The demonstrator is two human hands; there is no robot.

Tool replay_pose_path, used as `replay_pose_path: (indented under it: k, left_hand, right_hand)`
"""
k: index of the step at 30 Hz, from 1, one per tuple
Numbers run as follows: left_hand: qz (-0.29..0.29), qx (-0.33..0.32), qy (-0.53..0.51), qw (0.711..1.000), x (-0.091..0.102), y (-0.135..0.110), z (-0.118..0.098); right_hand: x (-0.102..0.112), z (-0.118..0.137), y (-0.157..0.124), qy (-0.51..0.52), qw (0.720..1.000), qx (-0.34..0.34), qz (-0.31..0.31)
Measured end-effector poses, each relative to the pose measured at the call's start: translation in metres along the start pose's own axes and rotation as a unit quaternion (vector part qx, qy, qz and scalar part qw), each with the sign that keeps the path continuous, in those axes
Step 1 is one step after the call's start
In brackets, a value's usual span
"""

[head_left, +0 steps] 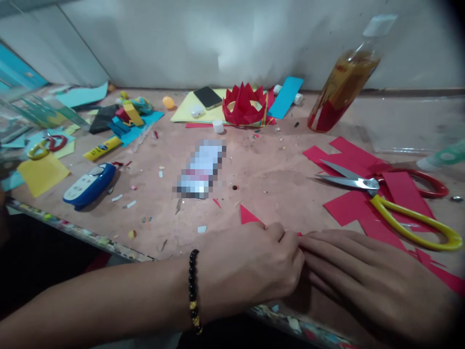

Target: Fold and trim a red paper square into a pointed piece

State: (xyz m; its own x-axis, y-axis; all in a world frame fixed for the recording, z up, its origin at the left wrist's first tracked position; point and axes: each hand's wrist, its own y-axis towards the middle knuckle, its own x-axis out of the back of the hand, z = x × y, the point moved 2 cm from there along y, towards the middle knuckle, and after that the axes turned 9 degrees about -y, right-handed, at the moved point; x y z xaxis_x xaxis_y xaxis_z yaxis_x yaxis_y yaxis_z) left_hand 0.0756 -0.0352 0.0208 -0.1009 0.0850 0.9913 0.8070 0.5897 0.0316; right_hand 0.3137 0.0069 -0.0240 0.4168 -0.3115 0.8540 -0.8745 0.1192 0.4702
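Holds a red paper piece (249, 215) in the curled left hand (252, 264); stretches the right hand (366, 271) nearly flat up to the left knuckles, but cannot tell whether gripping with it. Pokes out just beyond the left hand, otherwise hidden. Should handle as light, thin, easily creased; best taken by an edge. Lies well left of the open scissors (370, 184) and red paper cutouts (342, 208).

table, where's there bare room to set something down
Best, lightly littered patch: between the pixelated phone and the open scissors, beyond the left hand. A smaller, more littered one separates that phone from the blue-and-white device. Crowded: the right, where scissors and red paper overlap, and left around the glue stick.
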Motion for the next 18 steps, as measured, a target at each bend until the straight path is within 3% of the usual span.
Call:
replay_pose_path:
  k: [10,18]
  left_hand:
    - [-0.026,0.009,0.049,0.998,-0.017,-0.005,-0.002]
    - [-0.046,-0.027,0.082,0.995,-0.013,-0.004,-0.006]
  right_hand:
    - [0.000,0.004,0.006,-0.014,1.000,-0.010,-0.007]
    - [0.001,0.002,0.014,0.006,0.999,-0.036,0.002]
